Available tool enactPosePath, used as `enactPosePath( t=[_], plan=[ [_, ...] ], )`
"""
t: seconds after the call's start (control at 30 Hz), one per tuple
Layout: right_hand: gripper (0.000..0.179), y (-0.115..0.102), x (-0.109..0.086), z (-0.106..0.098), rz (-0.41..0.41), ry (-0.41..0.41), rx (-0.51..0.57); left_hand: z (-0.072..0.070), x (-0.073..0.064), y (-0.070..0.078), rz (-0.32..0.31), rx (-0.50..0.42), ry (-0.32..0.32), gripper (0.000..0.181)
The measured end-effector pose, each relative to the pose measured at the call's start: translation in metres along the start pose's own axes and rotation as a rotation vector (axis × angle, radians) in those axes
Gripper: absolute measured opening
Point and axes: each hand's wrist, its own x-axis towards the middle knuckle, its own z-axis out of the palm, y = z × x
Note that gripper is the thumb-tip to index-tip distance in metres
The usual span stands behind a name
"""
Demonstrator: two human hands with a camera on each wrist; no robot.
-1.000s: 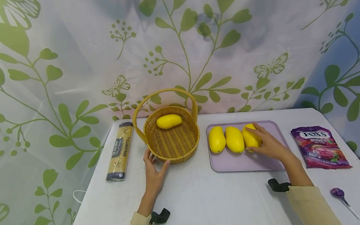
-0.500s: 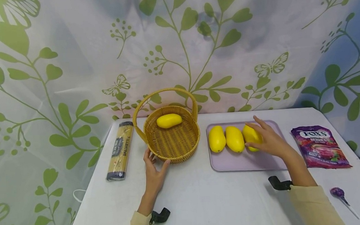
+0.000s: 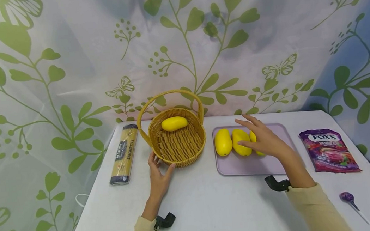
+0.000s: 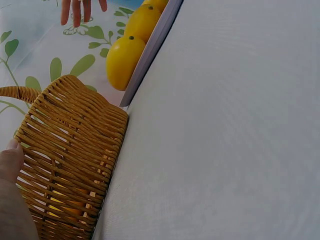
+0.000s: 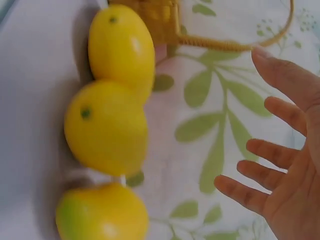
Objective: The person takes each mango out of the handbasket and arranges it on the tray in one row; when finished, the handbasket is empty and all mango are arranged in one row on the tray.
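Note:
A wicker basket (image 3: 178, 149) with a tall handle holds one yellow mango (image 3: 174, 124). My left hand (image 3: 159, 180) holds the basket's near left side, the thumb (image 4: 11, 159) at its rim in the left wrist view. Three more mangoes lie side by side on a pink tray (image 3: 239, 168): a left one (image 3: 223, 142), a middle one (image 3: 239, 136) and a right one (image 5: 102, 215) with a green patch. Above the middle and right mangoes hovers my right hand (image 3: 262, 138), fingers spread and holding nothing. It hides much of the right mango in the head view.
Left of the basket lies a pack of spaghetti (image 3: 124, 155). A purple candy bag (image 3: 328, 151) lies right of the tray, with a lollipop (image 3: 349, 201) nearer the front. A leaf-patterned curtain (image 3: 181, 52) hangs behind the white table (image 3: 222, 205).
My right hand has let go of the right mango, lifted off it and moved left over the middle one. The left hand and basket stay in place.

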Motion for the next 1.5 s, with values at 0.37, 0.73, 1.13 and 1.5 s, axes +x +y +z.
enactPosePath(
  t=[0.37,0.73,1.13,1.5],
  plan=[
    [0.072,-0.043,0.037,0.042,-0.119,-0.113,0.032,0.002,0.000,0.000,-0.003,-0.011,-0.006,0.089],
    [0.069,-0.068,0.070,0.069,-0.197,-0.127,0.077,0.003,0.004,-0.001,0.029,0.014,-0.006,0.088],
    [0.070,-0.079,0.134,0.107,-0.166,-0.174,0.160,0.000,0.004,-0.003,0.020,0.027,0.008,0.088],
    [0.073,-0.076,0.167,0.130,-0.019,-0.214,0.165,0.002,0.001,-0.002,0.019,0.013,0.010,0.088]
  ],
)
